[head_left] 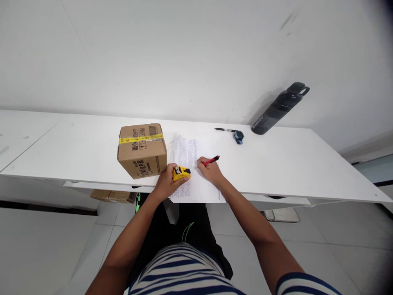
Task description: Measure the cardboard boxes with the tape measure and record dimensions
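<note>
My left hand (168,181) is closed around a yellow tape measure (181,173), held over the left part of a sheet of paper (208,190). Columns of small handwriting fill the paper's left side. In my right hand (211,172) is a red pen (210,160) with a black end, its tip hidden by my fingers, which rest on the paper. A brown cardboard box (143,151) sealed with yellow tape stands just left of the paper, close by my left hand.
A black pen (225,130) and a blue wristwatch (238,137) lie toward the back of the white table (276,168). Farther right stands a dark bottle (276,110) near the wall. Under the table are cardboard boxes (113,196) and a pale flat object (281,215).
</note>
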Tool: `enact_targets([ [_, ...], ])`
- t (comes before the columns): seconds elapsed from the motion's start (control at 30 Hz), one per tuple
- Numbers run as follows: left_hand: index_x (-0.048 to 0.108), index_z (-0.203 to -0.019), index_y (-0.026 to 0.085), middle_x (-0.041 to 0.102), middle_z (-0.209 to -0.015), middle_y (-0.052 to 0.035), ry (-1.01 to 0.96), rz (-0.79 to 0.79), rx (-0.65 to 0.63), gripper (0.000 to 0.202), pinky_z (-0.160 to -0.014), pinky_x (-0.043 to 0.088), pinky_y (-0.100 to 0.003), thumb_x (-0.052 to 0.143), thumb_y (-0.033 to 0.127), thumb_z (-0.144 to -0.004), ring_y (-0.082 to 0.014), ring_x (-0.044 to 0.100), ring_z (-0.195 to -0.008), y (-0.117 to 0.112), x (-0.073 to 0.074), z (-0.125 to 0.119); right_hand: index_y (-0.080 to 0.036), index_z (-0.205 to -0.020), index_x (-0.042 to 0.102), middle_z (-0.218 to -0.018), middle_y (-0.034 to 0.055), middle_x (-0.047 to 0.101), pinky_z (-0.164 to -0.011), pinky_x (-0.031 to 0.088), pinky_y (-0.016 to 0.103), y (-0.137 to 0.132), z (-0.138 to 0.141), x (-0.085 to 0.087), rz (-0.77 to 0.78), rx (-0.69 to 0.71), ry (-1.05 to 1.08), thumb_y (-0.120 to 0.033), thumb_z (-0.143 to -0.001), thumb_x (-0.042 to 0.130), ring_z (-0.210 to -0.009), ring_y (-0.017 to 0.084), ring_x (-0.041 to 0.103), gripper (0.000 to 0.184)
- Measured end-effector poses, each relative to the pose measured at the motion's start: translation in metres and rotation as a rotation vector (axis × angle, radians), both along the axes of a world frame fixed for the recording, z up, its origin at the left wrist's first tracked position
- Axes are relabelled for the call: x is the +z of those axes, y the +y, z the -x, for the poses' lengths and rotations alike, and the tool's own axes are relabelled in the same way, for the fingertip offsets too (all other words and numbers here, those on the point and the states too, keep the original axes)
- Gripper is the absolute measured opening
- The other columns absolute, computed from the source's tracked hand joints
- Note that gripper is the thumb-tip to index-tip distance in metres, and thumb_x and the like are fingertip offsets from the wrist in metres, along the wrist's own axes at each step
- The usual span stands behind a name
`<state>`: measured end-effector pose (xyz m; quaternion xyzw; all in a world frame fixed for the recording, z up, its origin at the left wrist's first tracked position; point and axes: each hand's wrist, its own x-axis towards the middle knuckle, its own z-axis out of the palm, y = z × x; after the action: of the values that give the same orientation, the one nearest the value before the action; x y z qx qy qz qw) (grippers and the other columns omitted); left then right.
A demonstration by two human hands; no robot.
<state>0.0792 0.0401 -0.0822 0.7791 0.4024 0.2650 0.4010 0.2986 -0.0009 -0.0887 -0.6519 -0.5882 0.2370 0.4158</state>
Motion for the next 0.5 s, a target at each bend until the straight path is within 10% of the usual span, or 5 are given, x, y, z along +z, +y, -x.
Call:
enact_targets([
  [0.23, 0.046, -0.116, 0.022, 0.064, -0.109, -0.0061, -0.028, -0.013, 0.041, 0.058, -0.080, 0.051, -0.035, 0.075, 0.047, -0.073, -0.0224, 0.065, -0.096, -0.007, 0.002, -0.011, -0.022, -0.066, 0.051, -0.065, -0.0009, 0.055, -0.062, 0.036, 0.030, 0.000, 0.000, 0.002, 0.032, 0.032, -0.019, -0.027, -0.078, 0.045, -0.065, 0.017, 0.051, 0.015],
  [0.5, 0.049, -0.129, 0.019, 0.052, -0.139, -0.0161, 0.019, -0.610, -0.129, 0.057, -0.104, 0.042, -0.046, 0.070, 0.043, -0.081, -0.0297, 0.047, -0.131, -0.027, 0.038, -0.009, -0.022, -0.065, 0.053, -0.061, -0.0030, 0.051, -0.063, 0.037, 0.029, 0.002, -0.004, -0.001, -0.076, -0.057, 0.203, -0.027, -0.077, 0.048, -0.062, 0.015, 0.048, 0.013],
])
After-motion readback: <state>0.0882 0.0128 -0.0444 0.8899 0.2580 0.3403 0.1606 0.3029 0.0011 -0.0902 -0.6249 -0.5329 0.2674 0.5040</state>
